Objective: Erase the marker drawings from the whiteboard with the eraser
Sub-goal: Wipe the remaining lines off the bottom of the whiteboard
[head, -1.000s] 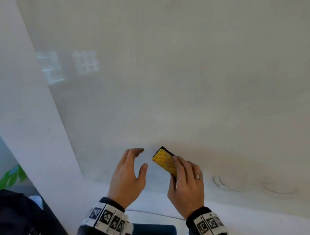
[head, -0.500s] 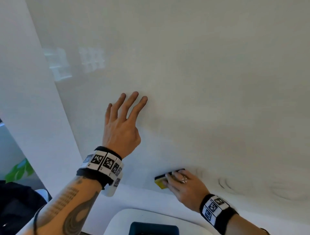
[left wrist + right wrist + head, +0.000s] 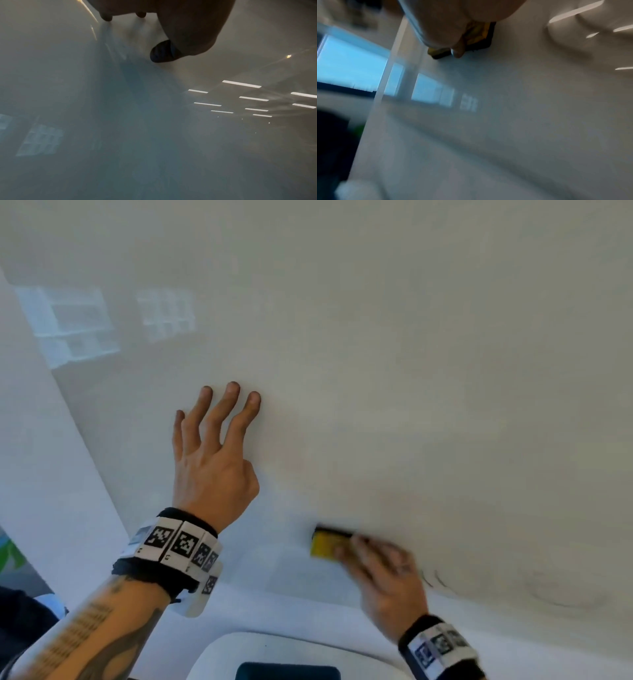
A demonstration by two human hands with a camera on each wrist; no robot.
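Note:
The whiteboard fills most of the head view. My left hand rests on it with fingers spread and straight, fingertips touching the surface. Low on the board my right hand presses the yellow eraser with its black felt side against the surface; the hand is blurred by motion. In the right wrist view the eraser shows under my fingers. Faint curved marker lines lie just right of that hand, with a fainter oval trace further right.
The board's left edge meets a white wall. Below the board a white rounded surface carries a dark blue object. Window reflections show on the upper left of the board.
My left hand rose from beside the eraser and planted itself flat on the board. My right hand brought the eraser down onto the board's lower part and slides it, blurred now.

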